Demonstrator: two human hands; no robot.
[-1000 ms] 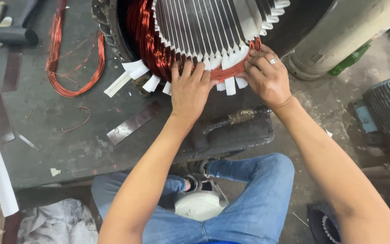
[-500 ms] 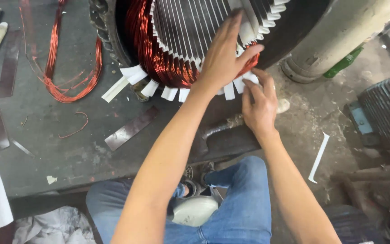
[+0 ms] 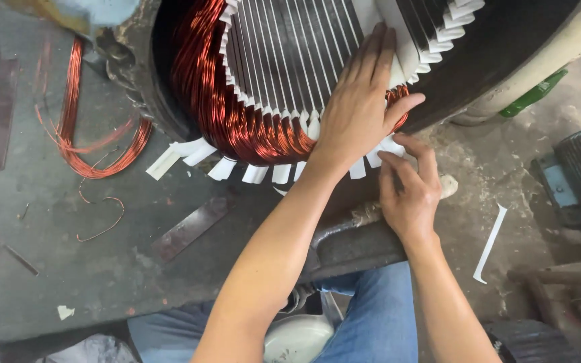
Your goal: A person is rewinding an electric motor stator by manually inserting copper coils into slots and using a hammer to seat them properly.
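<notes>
Left hand (image 3: 361, 111) now reached up and laid flat, fingers spread, on the copper winding (image 3: 237, 114) and slots of the motor stator (image 3: 290, 60), where a second ago rested lower at the rim. Right hand (image 3: 408, 191) dropped beneath, grip narrow, pinching a white paper insulation strip (image 3: 384, 151) at the lower edge. Looks like pressing coil in while seating paper.

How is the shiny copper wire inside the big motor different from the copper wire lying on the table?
The copper wire coil in the motor is thick, tightly bundled and curved around the slots, with white paper strips under it. The loose copper wire loop on the bench is thin, flat and straggly. Both are reddish, shiny copper.
</notes>
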